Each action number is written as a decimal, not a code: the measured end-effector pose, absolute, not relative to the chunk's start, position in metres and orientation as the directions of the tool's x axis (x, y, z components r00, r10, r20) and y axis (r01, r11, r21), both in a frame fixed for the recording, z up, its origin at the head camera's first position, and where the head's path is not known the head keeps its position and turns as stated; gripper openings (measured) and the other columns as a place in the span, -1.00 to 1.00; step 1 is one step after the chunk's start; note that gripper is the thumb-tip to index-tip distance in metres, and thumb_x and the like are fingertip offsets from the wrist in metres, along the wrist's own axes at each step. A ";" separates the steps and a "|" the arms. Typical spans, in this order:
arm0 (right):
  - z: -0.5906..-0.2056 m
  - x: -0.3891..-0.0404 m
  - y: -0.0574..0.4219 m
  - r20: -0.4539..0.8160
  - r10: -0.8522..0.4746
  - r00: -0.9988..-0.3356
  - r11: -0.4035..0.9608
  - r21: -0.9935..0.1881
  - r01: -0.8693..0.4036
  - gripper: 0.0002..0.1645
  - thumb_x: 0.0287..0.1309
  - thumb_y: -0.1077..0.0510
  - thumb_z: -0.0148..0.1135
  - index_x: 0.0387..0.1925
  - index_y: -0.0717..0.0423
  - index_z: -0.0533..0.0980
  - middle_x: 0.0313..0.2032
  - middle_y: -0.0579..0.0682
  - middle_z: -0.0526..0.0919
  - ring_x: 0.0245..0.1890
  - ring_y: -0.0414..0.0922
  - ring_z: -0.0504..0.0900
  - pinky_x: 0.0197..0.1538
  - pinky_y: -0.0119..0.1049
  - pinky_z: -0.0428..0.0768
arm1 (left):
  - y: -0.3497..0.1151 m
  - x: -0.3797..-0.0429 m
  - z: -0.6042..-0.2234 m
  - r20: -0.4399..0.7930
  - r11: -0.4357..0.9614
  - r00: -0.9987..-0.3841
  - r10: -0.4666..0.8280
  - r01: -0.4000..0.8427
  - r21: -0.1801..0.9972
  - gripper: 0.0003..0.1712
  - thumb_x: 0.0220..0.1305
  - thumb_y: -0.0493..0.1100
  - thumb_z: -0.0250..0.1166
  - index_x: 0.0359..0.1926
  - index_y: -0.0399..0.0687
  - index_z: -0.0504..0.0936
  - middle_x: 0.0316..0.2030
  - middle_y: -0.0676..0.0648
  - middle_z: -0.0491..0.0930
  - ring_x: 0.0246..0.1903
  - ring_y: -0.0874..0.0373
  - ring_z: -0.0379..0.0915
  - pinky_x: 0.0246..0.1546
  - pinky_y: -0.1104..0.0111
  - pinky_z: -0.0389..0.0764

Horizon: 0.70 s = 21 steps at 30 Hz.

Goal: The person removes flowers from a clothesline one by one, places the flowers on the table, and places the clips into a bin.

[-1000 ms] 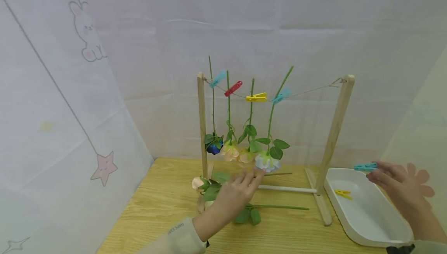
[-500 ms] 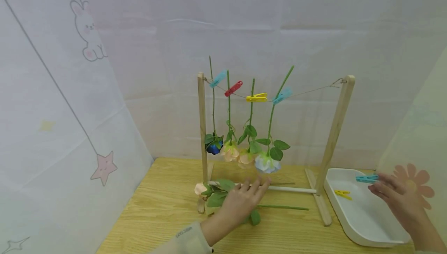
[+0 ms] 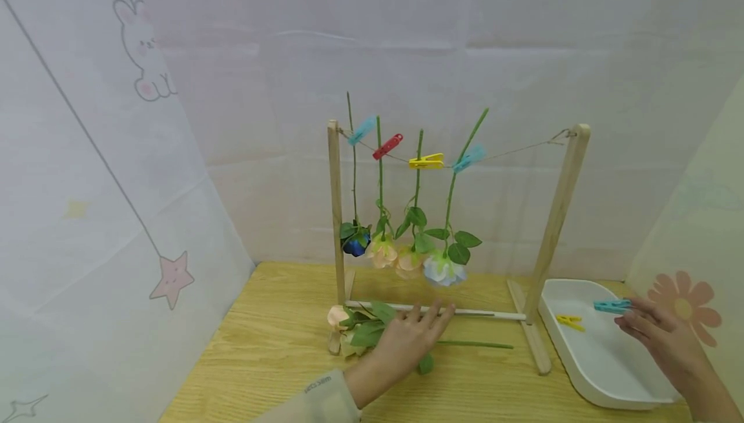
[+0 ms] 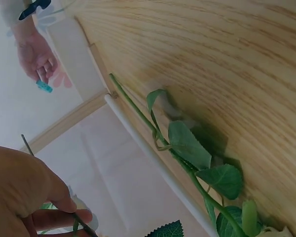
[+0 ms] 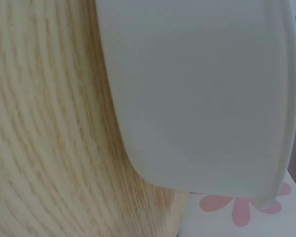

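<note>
In the head view my left hand [image 3: 409,339] pinches the thin stem of a peach rose [image 3: 337,318] low over the table, beside the rack's white crossbar [image 3: 494,314]. The left wrist view shows that stem [image 4: 27,144] between thumb and fingers. Below the hand lies another rose, its green stem [image 3: 476,344] and leaves [image 4: 187,143] on the wood and its pale bloom [image 3: 351,343] partly hidden. Over the white tray [image 3: 572,371], my right hand [image 3: 668,336] holds a blue clothespin [image 3: 611,307] by one end. Only the hand's edge shows in the right wrist view.
A wooden rack [image 3: 558,216] carries a string with several roses hanging head down. They include a blue rose [image 3: 356,244] and a pale blue rose [image 3: 444,270], held by clothespins such as the red clothespin [image 3: 387,146]. A yellow clothespin [image 3: 569,322] lies in the tray.
My left hand has come down and slightly right, bringing the peach rose and its stem lower, towards me. The right hand has sunk a little over the tray with the blue clothespin.
</note>
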State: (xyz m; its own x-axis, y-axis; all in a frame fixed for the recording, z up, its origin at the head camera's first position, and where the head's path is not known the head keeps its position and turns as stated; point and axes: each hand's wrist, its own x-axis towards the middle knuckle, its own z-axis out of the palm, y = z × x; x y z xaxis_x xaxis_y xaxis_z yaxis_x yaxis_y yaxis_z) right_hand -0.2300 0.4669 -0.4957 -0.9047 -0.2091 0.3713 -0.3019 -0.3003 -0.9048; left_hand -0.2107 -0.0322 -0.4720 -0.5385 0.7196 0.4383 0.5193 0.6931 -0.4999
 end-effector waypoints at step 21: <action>-0.507 -0.230 0.462 0.311 -0.205 -0.928 -0.308 -0.921 -0.240 -0.44 0.44 0.56 -0.19 0.13 0.11 0.60 -0.12 0.00 0.76 -0.13 -0.14 0.77 -0.02 -0.37 0.70 | -0.015 -0.214 -0.487 0.273 0.675 -0.655 0.704 0.499 -0.543 -0.18 0.33 0.02 0.41 0.52 0.25 0.25 0.28 0.08 0.51 -0.03 0.16 0.66 -0.42 0.42 0.69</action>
State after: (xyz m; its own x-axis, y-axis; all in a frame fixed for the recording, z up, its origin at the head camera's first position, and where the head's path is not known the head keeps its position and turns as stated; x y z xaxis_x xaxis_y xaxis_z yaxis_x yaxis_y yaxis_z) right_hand -0.2303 0.4621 -0.5073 -0.9281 -0.2052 0.3107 -0.2402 -0.3078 -0.9206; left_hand -0.2142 -0.0154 -0.4867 -0.6554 0.7043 0.2729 0.4991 0.6751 -0.5433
